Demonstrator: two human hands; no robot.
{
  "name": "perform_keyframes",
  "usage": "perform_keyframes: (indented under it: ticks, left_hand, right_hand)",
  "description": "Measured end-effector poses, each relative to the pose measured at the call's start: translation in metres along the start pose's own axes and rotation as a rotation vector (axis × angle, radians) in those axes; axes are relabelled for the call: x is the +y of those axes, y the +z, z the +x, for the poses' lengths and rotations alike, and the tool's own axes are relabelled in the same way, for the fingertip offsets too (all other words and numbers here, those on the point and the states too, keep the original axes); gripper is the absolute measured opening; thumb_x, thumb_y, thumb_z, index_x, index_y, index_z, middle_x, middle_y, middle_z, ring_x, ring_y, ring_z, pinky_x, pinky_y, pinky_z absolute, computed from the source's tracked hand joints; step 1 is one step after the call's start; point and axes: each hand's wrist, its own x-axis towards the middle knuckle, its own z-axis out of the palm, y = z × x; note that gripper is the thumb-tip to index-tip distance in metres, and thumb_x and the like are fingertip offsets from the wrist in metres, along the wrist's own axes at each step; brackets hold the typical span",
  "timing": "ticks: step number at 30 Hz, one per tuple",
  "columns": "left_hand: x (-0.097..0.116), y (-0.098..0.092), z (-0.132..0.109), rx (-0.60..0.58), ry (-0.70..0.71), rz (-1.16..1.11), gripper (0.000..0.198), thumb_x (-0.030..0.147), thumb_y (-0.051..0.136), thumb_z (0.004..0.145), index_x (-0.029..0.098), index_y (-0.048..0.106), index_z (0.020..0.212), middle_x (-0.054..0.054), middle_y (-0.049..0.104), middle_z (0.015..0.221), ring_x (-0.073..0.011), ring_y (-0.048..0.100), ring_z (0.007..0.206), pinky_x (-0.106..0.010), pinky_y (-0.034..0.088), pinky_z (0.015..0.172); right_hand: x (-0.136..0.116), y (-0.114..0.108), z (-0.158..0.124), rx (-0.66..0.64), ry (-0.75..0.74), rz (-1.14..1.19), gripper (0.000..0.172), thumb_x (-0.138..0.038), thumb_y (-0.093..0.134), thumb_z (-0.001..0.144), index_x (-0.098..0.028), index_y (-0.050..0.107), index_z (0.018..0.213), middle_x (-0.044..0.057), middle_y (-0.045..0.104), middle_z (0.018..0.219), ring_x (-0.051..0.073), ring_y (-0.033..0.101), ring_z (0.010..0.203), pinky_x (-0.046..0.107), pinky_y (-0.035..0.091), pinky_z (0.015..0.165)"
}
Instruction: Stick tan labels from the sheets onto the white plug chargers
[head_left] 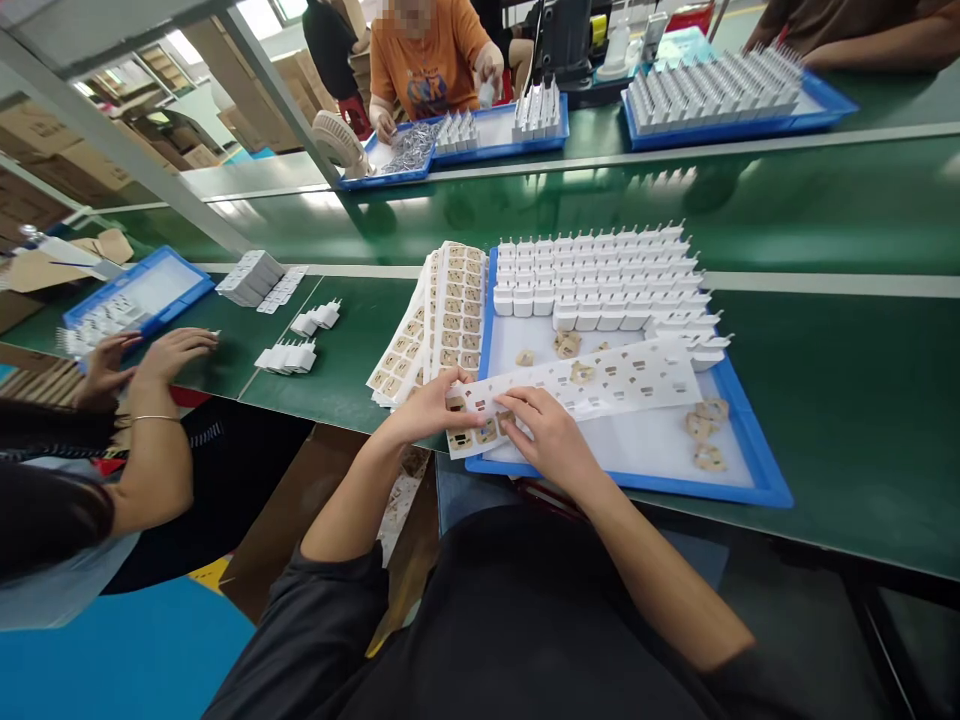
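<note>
A long white sticker sheet (600, 380) lies slanted across the blue tray (739, 440) in front of me. My left hand (431, 405) pinches its near left end. My right hand (544, 435) rests on the same end, with its fingertips pressed on a brown sticker there. Most of the sheet's spots are bare, with a few brown stickers left at my end. Rows of white plug adapters (600, 280) fill the far half of the tray. Loose brown sticker scraps (566, 343) lie on the tray floor.
A fanned stack of full sticker sheets (442, 320) lies left of the tray. Loose white adapters (289, 355) sit on the green belt. A co-worker's hands (150, 355) work at my left by another blue tray (142, 290). Across the belt, a person in orange sits behind more trays (480, 135).
</note>
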Motion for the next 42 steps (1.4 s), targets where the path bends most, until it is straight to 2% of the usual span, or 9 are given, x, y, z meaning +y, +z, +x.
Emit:
perform_keyframes:
  ticks: [10,16,21,25,27,32,35,38,42]
  left_hand:
    - [0.000,0.003,0.004,-0.041,-0.075,-0.308,0.061,0.027,0.091,0.058,0.019,0.052,0.104,0.003,0.065,0.086,-0.0114,0.064,0.072,-0.025,0.052,0.071]
    - [-0.003,-0.002,0.009,-0.088,-0.105,-0.332,0.060,0.026,0.092,0.058,0.019,0.053,0.104,0.004,0.064,0.082,-0.0094,0.061,0.067,-0.022,0.051,0.068]
    - [-0.006,-0.012,0.013,-0.110,-0.053,-0.143,0.055,0.032,0.090,0.063,0.020,0.054,0.104,0.003,0.064,0.084,-0.0116,0.063,0.070,-0.023,0.051,0.066]
    - [0.001,-0.019,0.012,-0.171,0.031,0.216,0.047,0.040,0.080,0.073,0.020,0.060,0.111,-0.003,0.067,0.095,-0.0180,0.066,0.079,-0.027,0.053,0.067]
    - [0.011,-0.021,0.016,-0.091,0.124,0.440,0.050,0.043,0.078,0.076,0.022,0.062,0.118,-0.006,0.068,0.109,-0.0223,0.066,0.090,-0.034,0.055,0.077]
    - [0.042,-0.007,0.055,0.359,0.452,0.853,0.048,0.041,0.067,0.089,0.023,0.059,0.133,-0.011,0.059,0.134,-0.0302,0.055,0.121,-0.049,0.046,0.106]
    - [0.056,0.014,0.094,0.380,0.650,1.021,0.054,0.036,0.067,0.090,0.022,0.054,0.140,-0.013,0.051,0.145,-0.0332,0.044,0.136,-0.051,0.038,0.115]
    - [0.064,0.038,0.133,0.355,0.669,1.111,0.068,0.032,0.072,0.086,0.019,0.045,0.147,-0.017,0.037,0.159,-0.0383,0.033,0.144,-0.054,0.034,0.117]
    - [0.068,0.062,0.165,0.368,0.650,1.132,0.046,0.027,0.073,0.085,0.014,0.060,0.128,-0.021,0.033,0.161,-0.0407,0.031,0.145,-0.057,0.030,0.116]
  right_hand:
    - [-0.003,-0.008,0.001,0.119,-0.134,0.057,0.014,-0.015,0.059,0.097,-0.022,0.068,0.106,0.007,0.074,0.100,0.022,0.065,0.089,0.039,0.056,0.081]
    - [-0.007,-0.013,0.001,0.092,-0.131,0.123,0.010,-0.014,0.056,0.098,-0.021,0.063,0.100,0.008,0.071,0.100,0.022,0.065,0.093,0.038,0.054,0.083]
    - [-0.006,-0.033,-0.005,0.100,0.033,0.343,0.007,-0.019,0.057,0.098,-0.024,0.061,0.099,0.007,0.070,0.105,0.022,0.066,0.103,0.039,0.052,0.092]
    - [0.005,-0.046,-0.010,0.175,0.242,0.528,0.004,-0.026,0.059,0.098,-0.024,0.062,0.096,0.004,0.071,0.098,0.020,0.068,0.097,0.035,0.054,0.086]
    - [0.010,-0.048,-0.011,0.196,0.310,0.532,0.006,-0.028,0.061,0.096,-0.024,0.064,0.094,0.003,0.072,0.093,0.019,0.069,0.090,0.034,0.055,0.083]
    - [0.012,-0.046,-0.012,0.208,0.352,0.406,0.006,-0.028,0.065,0.092,-0.023,0.065,0.088,0.001,0.070,0.083,0.018,0.067,0.079,0.034,0.055,0.080]
    - [0.010,-0.044,-0.011,0.222,0.290,0.291,0.006,-0.026,0.062,0.093,-0.023,0.065,0.089,0.002,0.071,0.083,0.018,0.066,0.078,0.034,0.055,0.078]
    - [0.010,-0.044,-0.013,0.235,0.226,0.195,0.007,-0.023,0.060,0.094,-0.023,0.063,0.088,0.003,0.071,0.084,0.019,0.066,0.079,0.033,0.054,0.076]
    - [0.013,-0.044,-0.015,0.227,0.203,0.144,0.009,-0.023,0.057,0.095,-0.023,0.063,0.089,0.003,0.071,0.083,0.020,0.065,0.079,0.035,0.054,0.076]
